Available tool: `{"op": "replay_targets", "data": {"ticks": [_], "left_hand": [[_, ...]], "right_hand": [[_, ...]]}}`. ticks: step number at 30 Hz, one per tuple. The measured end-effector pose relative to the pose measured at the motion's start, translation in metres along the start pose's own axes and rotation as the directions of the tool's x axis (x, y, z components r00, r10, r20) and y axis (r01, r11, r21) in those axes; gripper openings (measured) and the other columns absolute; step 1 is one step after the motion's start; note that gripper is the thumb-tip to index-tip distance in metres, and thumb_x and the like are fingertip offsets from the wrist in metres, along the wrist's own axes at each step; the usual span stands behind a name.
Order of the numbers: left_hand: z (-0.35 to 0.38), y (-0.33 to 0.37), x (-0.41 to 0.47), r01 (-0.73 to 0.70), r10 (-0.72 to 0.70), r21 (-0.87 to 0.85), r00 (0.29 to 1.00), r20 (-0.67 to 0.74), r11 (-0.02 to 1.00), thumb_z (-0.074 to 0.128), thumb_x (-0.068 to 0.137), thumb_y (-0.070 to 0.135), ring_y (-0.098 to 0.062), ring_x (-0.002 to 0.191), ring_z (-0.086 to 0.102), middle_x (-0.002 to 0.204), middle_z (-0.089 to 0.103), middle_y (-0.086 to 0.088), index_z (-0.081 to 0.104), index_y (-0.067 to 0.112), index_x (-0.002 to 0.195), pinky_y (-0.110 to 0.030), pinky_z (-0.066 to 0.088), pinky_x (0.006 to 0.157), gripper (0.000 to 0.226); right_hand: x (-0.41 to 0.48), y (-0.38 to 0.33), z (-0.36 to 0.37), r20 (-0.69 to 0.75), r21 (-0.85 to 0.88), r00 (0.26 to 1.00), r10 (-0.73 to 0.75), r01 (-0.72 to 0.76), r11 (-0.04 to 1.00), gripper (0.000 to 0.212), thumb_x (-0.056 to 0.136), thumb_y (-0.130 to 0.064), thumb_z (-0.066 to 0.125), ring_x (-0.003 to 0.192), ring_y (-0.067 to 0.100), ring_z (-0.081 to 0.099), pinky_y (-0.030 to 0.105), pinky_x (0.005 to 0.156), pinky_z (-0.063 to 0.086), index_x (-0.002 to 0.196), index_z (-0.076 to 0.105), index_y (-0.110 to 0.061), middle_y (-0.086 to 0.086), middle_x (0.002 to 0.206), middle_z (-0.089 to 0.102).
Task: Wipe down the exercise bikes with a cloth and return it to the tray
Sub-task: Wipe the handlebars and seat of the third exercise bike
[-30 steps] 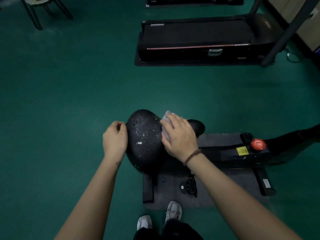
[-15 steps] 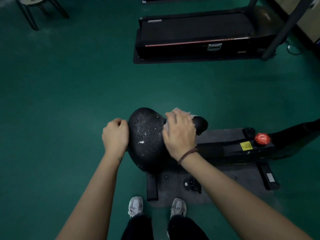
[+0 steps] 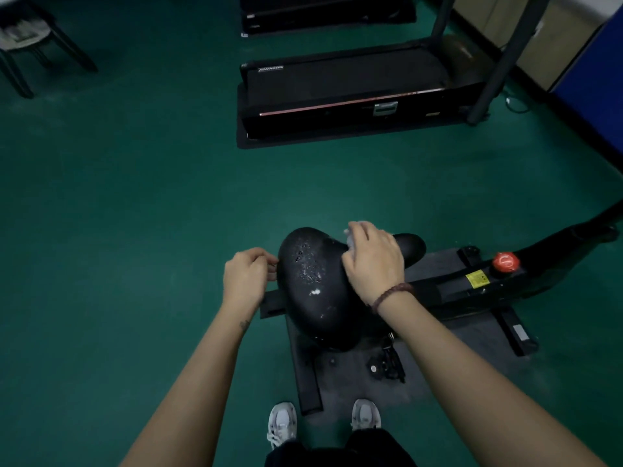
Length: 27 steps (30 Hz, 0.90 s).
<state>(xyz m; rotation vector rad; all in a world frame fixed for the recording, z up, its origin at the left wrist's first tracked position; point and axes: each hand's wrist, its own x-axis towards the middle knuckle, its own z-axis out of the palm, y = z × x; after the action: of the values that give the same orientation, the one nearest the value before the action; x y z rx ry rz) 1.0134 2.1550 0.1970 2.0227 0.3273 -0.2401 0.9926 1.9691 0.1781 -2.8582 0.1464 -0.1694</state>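
Right hand (image 3: 372,261) pressed palm-down on the narrow front part of the wide black padded bike saddle (image 3: 313,284), fingers curled over a small pale crumpled cloth (image 3: 349,238) that peeks out at the fingertips. Left hand (image 3: 246,276) loosely curled, fingertips touching the saddle's left edge, nothing visible in its grip. Water droplets scattered over the saddle top. Black bike frame (image 3: 472,288) with round red knob (image 3: 505,261) and yellow label (image 3: 477,279) running off to the right, over a dark floor mat (image 3: 350,382) on green flooring (image 3: 135,197). Black treadmill (image 3: 350,92) well beyond
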Motion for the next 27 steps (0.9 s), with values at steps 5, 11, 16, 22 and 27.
{"op": "replay_targets", "data": {"ticks": [5,11,16,22,27], "left_hand": [[-0.009,-0.011,0.006,-0.001,0.006,-0.055,0.996,0.094,0.998,0.037,0.075,-0.009,-0.019,0.065,0.060,0.070,0.064,-0.008,0.063,0.012,0.065,-0.023,0.046,0.062,0.035],[-0.023,-0.017,0.008,-0.052,0.076,-0.122,0.977,0.199,0.991,0.037,0.082,-0.005,-0.010,0.059,0.060,0.067,0.064,-0.007,0.065,0.005,0.070,-0.026,0.053,0.067,0.031],[-0.021,-0.014,0.012,-0.179,0.185,-0.068,0.980,0.080,0.981,0.036,0.097,0.022,-0.023,0.114,0.054,0.122,0.059,-0.009,0.050,0.014,0.127,-0.044,0.040,0.102,0.034],[0.017,0.008,0.007,-0.425,0.357,0.328,0.900,0.250,0.844,0.026,0.097,0.044,-0.022,0.141,0.019,0.153,0.024,-0.006,0.032,0.019,0.143,-0.036,0.014,0.116,0.052],[0.041,0.017,0.027,-0.520,0.422,0.716,0.842,0.338,0.466,0.029,0.093,0.053,-0.030,0.130,0.031,0.144,0.039,-0.002,0.036,0.026,0.140,-0.039,0.029,0.103,0.055]], "right_hand": [[0.009,-0.053,0.017,0.080,0.125,0.997,0.025,-0.035,0.992,0.044,0.092,-0.019,0.037,0.132,0.026,0.032,0.035,0.113,0.021,0.134,0.037,-0.006,0.014,0.142,0.038],[0.015,-0.111,0.035,0.092,0.159,0.993,-0.079,0.063,0.985,0.052,0.094,-0.020,0.036,0.143,0.025,0.008,0.033,0.117,0.000,0.142,0.024,-0.007,0.014,0.153,0.015],[0.013,-0.117,0.026,0.173,0.391,0.981,-0.084,0.010,0.920,0.045,0.099,-0.024,0.028,0.142,0.019,0.013,0.029,0.116,0.004,0.143,0.024,-0.012,0.012,0.153,0.018],[0.012,-0.057,-0.005,-0.027,0.580,0.981,0.193,-0.142,0.802,0.032,0.097,-0.017,0.036,0.121,0.020,0.048,0.026,0.102,0.031,0.125,0.049,-0.010,0.007,0.129,0.055],[0.019,0.010,-0.008,0.059,-0.139,0.963,0.261,-0.251,0.958,0.030,0.094,-0.028,0.035,0.115,0.024,0.050,0.037,0.105,0.020,0.105,0.060,-0.013,0.008,0.109,0.065]]}}
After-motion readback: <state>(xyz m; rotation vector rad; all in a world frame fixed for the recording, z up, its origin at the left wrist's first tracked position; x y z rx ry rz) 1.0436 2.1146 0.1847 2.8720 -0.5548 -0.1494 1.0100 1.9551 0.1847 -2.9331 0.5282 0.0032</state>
